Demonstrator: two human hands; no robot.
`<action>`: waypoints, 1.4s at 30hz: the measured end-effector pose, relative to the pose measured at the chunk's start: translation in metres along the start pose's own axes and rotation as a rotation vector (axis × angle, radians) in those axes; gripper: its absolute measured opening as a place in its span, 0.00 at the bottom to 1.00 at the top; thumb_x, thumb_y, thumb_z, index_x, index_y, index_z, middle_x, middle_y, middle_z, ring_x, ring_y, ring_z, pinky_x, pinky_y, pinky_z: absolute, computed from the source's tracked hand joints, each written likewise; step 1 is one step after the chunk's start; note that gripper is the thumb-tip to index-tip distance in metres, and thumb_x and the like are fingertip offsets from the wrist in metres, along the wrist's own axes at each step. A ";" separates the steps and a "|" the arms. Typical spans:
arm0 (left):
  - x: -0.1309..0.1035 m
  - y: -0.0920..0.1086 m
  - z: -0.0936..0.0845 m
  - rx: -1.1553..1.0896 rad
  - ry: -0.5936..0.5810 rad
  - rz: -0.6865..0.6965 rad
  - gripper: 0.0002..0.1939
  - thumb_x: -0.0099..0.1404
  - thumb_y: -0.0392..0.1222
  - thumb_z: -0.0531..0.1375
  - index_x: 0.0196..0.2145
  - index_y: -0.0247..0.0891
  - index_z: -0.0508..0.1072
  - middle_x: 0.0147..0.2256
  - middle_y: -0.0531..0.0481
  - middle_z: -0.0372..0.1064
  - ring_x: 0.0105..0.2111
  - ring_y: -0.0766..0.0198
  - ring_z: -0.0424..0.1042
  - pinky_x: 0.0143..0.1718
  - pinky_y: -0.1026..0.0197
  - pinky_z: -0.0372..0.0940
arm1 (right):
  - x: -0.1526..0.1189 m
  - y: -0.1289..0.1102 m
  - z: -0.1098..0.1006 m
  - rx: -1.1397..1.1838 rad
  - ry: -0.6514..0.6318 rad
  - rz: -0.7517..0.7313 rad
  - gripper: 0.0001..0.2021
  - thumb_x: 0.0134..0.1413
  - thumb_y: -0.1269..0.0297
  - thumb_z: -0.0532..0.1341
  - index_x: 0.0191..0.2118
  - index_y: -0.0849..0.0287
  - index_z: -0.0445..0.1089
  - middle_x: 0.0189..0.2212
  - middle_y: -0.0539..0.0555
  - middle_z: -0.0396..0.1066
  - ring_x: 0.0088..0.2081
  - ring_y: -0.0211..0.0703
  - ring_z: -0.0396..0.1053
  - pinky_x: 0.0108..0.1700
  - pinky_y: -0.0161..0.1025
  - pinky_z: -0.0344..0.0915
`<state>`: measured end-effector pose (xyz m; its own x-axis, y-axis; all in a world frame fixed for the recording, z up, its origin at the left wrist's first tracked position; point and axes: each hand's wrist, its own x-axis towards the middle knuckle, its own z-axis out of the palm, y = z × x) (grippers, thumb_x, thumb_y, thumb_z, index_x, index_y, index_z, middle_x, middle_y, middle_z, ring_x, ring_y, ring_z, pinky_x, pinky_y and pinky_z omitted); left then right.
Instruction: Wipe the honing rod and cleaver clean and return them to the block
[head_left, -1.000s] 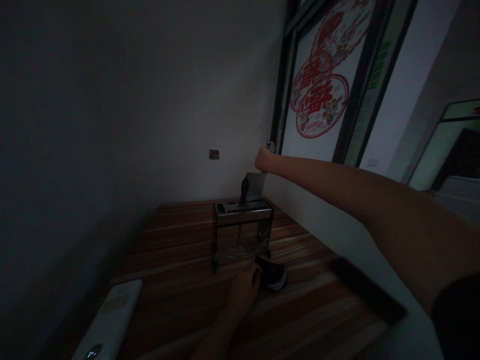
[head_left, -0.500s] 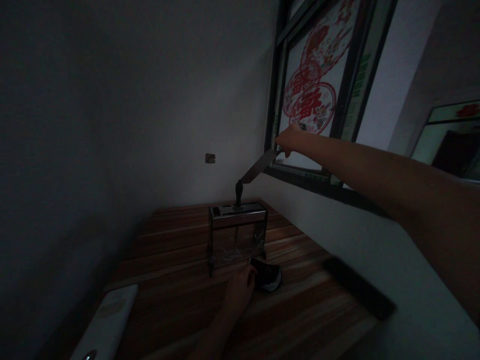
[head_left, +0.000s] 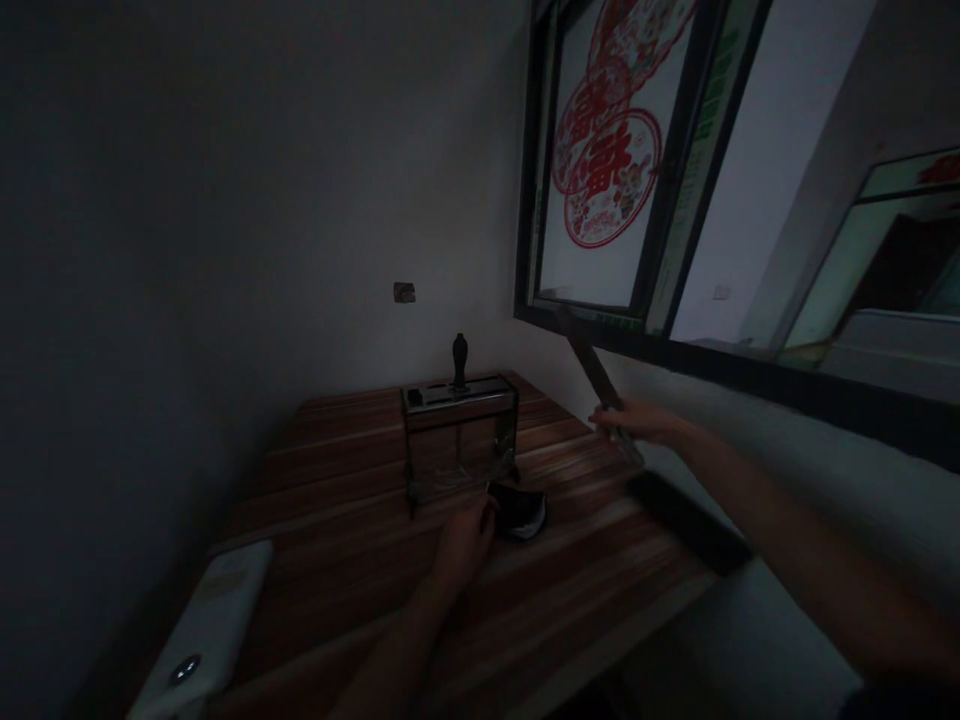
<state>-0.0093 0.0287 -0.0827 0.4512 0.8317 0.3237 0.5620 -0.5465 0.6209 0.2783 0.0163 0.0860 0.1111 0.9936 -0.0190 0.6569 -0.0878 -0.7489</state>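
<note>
My right hand (head_left: 637, 422), over the table's right side, is closed around the handle of a knife (head_left: 591, 370). Its blade points up and to the left, blurred by motion. On the table, my left hand (head_left: 466, 535) has its fingers closed at the left edge of a small black object (head_left: 519, 510) with a pale rim; I cannot make out its kind. Just beyond stands a knife holder (head_left: 461, 400) with a shiny metal top and see-through sides. A black handle (head_left: 460, 360) sticks upright out of its top, with a thin shaft below.
A long black object (head_left: 688, 522) lies near the right edge of the wood-grain table (head_left: 337, 560). On the left is a long white box (head_left: 206, 625) with a shiny oval spot. Walls close in behind, and a dark-framed window (head_left: 592, 315) is at the right.
My right hand has come down and right with the knife, away from above the holder, and the blade now points up. My left hand stays at the small black object. The view has shifted slightly.
</note>
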 end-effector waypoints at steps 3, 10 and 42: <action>-0.003 0.008 -0.006 0.007 0.008 0.056 0.10 0.61 0.34 0.49 0.38 0.40 0.67 0.40 0.48 0.67 0.44 0.62 0.65 0.47 0.60 0.58 | -0.038 0.041 0.057 0.144 -0.062 0.026 0.21 0.42 0.45 0.57 0.18 0.59 0.59 0.12 0.47 0.60 0.15 0.33 0.60 0.19 0.33 0.61; -0.014 0.026 -0.020 0.099 -0.230 0.268 0.26 0.53 0.35 0.59 0.51 0.43 0.61 0.51 0.48 0.60 0.52 0.59 0.57 0.54 0.55 0.53 | -0.069 0.072 0.111 0.636 0.052 0.087 0.18 0.32 0.51 0.67 0.23 0.58 0.60 0.09 0.41 0.54 0.12 0.30 0.53 0.14 0.29 0.49; -0.029 0.015 -0.032 0.355 -0.185 -0.151 0.19 0.57 0.36 0.53 0.48 0.40 0.66 0.46 0.45 0.68 0.44 0.57 0.68 0.45 0.59 0.60 | -0.080 0.033 0.171 0.712 -0.252 0.012 0.20 0.34 0.52 0.66 0.30 0.57 0.59 0.10 0.38 0.55 0.08 0.28 0.49 0.08 0.26 0.45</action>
<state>-0.0363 0.0000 -0.0595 0.4442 0.8909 0.0944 0.8205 -0.4469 0.3565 0.1634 -0.0543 -0.0508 -0.1144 0.9865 -0.1168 0.0068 -0.1168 -0.9931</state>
